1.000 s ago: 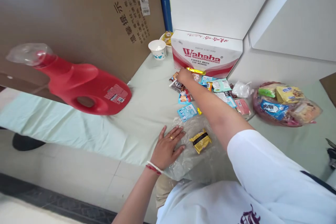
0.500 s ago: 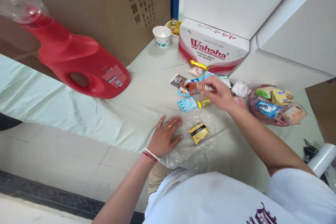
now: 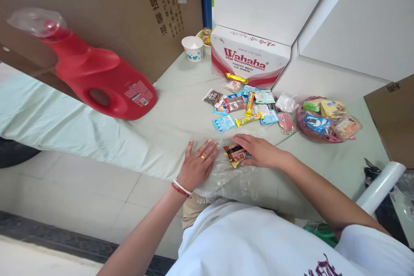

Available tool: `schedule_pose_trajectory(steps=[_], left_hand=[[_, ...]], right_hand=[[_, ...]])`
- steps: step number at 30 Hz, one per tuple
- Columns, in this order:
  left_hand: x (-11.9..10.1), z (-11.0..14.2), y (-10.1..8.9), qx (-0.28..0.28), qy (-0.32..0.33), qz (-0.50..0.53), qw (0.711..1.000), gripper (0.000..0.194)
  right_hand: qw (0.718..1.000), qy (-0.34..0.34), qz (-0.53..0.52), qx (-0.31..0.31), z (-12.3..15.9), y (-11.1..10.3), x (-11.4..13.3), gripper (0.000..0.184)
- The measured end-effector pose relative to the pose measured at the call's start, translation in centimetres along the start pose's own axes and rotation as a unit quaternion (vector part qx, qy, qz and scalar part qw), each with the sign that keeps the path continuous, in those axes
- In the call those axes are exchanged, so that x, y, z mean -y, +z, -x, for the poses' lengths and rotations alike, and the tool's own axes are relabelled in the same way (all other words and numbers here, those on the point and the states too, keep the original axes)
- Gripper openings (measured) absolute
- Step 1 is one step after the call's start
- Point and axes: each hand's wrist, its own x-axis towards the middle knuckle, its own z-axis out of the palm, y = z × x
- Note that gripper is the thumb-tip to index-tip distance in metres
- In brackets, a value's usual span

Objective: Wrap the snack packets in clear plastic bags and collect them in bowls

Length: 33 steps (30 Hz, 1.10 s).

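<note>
My left hand [image 3: 199, 164] lies flat with its fingers spread, over the left edge of a sheet of clear plastic film [image 3: 223, 185]. My right hand [image 3: 260, 152] grips a brown-red snack packet [image 3: 235, 153] between thumb and fingers. Beneath that packet, a yellow snack packet [image 3: 235, 164] rests on the film, mostly covered. Beyond my hands lies a loose pile of wrapped snacks: a yellow stick packet [image 3: 249, 119], a light blue packet [image 3: 224, 124], a dark red packet [image 3: 234, 104] and a pink packet [image 3: 286, 122], among several others.
A white and red water carton [image 3: 249, 58] stands behind the pile. To its left are a paper cup [image 3: 193, 49] and a large red jug [image 3: 110, 79]. At right sit a film-wrapped bowl of snacks [image 3: 328, 120] and a roll of plastic film [image 3: 381, 185].
My right hand has come back from the snack pile to the film with the brown-red packet, which now covers most of the yellow one. My left hand stays flat on the film.
</note>
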Motion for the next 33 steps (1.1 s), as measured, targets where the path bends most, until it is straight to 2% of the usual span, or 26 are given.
schedule_pose_trajectory(steps=[1,3,6,9,13,15,19,22,26,29,33], left_hand=[[0.0,0.1,0.0,0.012,0.001,0.005,1.000,0.054],[0.1,0.2,0.2,0.030,-0.026,0.010,0.999,0.052],[0.2,0.5,0.2,0.036,-0.078,0.005,0.996,0.053],[-0.1,1.0,0.2,0.047,-0.085,0.004,0.995,0.059],[-0.8,1.4,0.2,0.048,-0.089,0.002,0.995,0.061],[-1.0,1.4,0.3,0.046,-0.091,0.001,0.995,0.061],[-1.0,1.4,0.5,0.040,-0.092,0.000,0.995,0.060],[-1.0,1.5,0.6,0.040,-0.094,0.001,0.995,0.060],[-1.2,1.6,0.5,0.035,-0.101,0.003,0.994,0.060],[-1.3,1.5,0.5,0.031,-0.103,0.005,0.994,0.060],[-1.3,1.4,0.4,0.030,-0.109,0.008,0.994,0.059]], right_hand=[[1.000,0.003,0.015,0.018,-0.7,0.2,0.1,0.080],[0.998,-0.007,0.048,0.042,-1.9,0.8,0.3,0.069],[0.995,-0.039,0.086,0.031,-2.2,1.5,0.6,0.051],[0.994,-0.039,0.104,0.012,-1.1,1.7,0.5,0.052],[0.995,0.011,0.098,-0.007,0.2,1.4,-0.2,0.051],[0.995,0.030,0.094,-0.011,0.2,1.4,-0.3,0.050],[0.993,0.050,0.102,0.000,-0.7,1.7,0.2,0.062],[0.991,0.060,0.122,-0.015,-0.8,1.4,0.2,0.051],[0.987,0.090,0.104,-0.082,0.2,-0.3,-0.3,0.042],[0.987,0.089,0.081,-0.106,0.6,-1.2,0.7,0.045],[0.992,0.064,0.100,-0.048,-0.8,0.4,3.4,0.041]])
